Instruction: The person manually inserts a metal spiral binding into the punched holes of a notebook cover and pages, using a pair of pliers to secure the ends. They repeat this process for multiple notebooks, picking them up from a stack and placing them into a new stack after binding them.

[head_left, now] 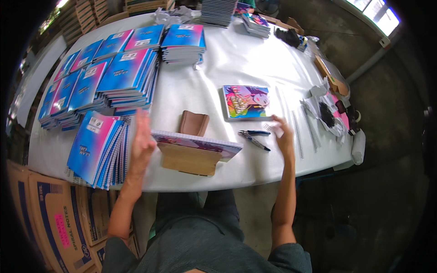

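Observation:
A notebook block [195,140] stands on edge, leaning against a tan board stand [189,160] near the table's front edge. My left hand [142,142] is beside the block's left end, fingers stretched out and holding nothing. My right hand [284,138] is bent in a pinch around a pale spiral wire coil [268,127], partly blurred. Just left of that hand lie pliers [255,139] with dark blue handles. Behind them a stack of cover-illustrated notebooks [246,102] rests flat. A brown curved block [194,123] sits behind the standing notebook.
Piles of blue-and-pink spiral notebooks [122,73] fill the table's left side. Loose wire coils [298,134] lie at right, near crumpled paper [322,111] and a paper roll [358,148]. A tall stack [218,12] stands at the back. Cardboard boxes [59,218] are at lower left.

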A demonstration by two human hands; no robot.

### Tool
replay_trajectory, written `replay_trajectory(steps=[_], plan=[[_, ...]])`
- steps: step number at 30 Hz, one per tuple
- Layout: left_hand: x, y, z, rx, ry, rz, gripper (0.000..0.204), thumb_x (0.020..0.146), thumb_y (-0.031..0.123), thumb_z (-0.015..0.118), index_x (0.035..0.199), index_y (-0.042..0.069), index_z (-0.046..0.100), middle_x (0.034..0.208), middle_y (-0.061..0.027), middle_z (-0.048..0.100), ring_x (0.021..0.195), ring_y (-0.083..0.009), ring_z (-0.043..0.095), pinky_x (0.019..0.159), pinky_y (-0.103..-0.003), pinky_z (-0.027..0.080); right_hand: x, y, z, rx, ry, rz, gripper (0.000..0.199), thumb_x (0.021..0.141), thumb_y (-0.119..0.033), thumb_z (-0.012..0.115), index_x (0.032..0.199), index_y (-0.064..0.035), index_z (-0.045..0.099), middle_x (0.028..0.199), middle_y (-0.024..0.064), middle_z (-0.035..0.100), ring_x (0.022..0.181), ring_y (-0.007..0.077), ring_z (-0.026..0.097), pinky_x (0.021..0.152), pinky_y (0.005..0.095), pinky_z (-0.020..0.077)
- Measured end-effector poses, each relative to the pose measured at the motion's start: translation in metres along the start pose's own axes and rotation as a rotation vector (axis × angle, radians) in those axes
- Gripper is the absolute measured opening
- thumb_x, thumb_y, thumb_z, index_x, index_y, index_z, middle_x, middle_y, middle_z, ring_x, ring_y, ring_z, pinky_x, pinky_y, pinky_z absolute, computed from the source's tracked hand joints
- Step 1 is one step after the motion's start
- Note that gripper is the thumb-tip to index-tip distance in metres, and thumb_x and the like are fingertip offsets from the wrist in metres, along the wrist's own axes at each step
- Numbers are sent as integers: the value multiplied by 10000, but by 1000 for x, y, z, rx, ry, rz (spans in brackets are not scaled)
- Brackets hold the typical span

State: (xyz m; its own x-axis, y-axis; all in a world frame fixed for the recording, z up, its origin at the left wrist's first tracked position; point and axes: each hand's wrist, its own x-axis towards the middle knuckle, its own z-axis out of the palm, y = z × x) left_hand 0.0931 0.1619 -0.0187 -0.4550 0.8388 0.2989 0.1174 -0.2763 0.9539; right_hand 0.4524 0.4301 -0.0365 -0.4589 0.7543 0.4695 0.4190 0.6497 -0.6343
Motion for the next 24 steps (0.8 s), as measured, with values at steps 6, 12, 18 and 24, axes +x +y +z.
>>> replay_trajectory(steps=[6, 12, 18, 24], plan=[[18, 64, 23, 299, 136, 256, 1078, 786, 638, 683, 1554, 61, 193, 1604, -203, 183, 1500, -324, 130, 1201, -480, 115, 41, 118, -51, -928, 231, 323, 206, 875, -56, 649, 1070, 9, 662, 915, 195, 648, 847, 353, 622, 812, 430, 496], [13, 92, 92, 1038, -191, 493, 902, 789, 545, 669, 1489, 54, 379, 1565, -171, 316, 1480, -389, 184, 1175, -539, 174, 21, -41, -29, -51, -20, 71, 324, 812, 175, 507, 1048, 16, 662, 846, 119, 636, 692, 203, 609, 645, 316, 489], [17, 73, 137, 1144, -395, 521, 689, 809, 423, 696, 1403, 125, 514, 1393, -106, 543, 1342, -374, 435, 1103, -586, 303, -22, -157, -36, 467, -354, 278, 135, 872, 68, 616, 988, 18, 663, 807, 38, 613, 650, 80, 551, 595, 243, 454], [16, 69, 140, 1103, -368, 550, 563, 837, 371, 682, 1351, 170, 570, 1288, -41, 638, 1218, -326, 575, 1059, -565, 382, -14, -149, -30, 581, -441, 215, 69, 901, 9, 625, 957, 24, 662, 811, 38, 620, 651, 84, 550, 591, 255, 445]])
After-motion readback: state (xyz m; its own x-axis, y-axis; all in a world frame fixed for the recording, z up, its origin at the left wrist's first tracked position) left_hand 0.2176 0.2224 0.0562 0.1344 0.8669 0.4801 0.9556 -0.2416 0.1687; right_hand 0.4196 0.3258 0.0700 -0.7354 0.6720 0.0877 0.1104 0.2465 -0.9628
